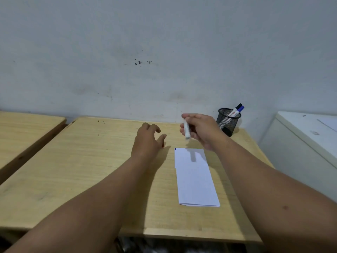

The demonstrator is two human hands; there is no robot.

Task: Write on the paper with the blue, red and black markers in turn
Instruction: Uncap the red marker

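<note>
Head view looked down on a light wooden desk (94, 161) with a folded white paper (195, 178) lying flat on it; all places below are given from that paper. The right hand (202, 130) hovered just beyond the paper's far edge, fingers curled around a white marker barrel (187, 129) that hung tip-down, blurred, clear of the sheet; its cap colour could not be told. The left hand (148, 141) was to the paper's left and slightly farther back, palm down, fingers loosely spread and half curled, gripping nothing; a small red thing (162, 146) showed at its thumb, too hidden to name. A tiny dark mark (175, 149) sat at the paper's far left corner. Beyond the paper and to its right, a black mesh pen holder (228, 122) stood by the wall (164, 52), near the desk's far right corner, holding a blue-capped marker (237, 111) and a black-capped marker (238, 106). Left of the paper lay a wide stretch of bare desktop, ending at a gap before a second desk (23, 132). The paper's near edge stopped short of the desk's front edge. A white cabinet (300, 143) stood to the right, apart from the desk
</note>
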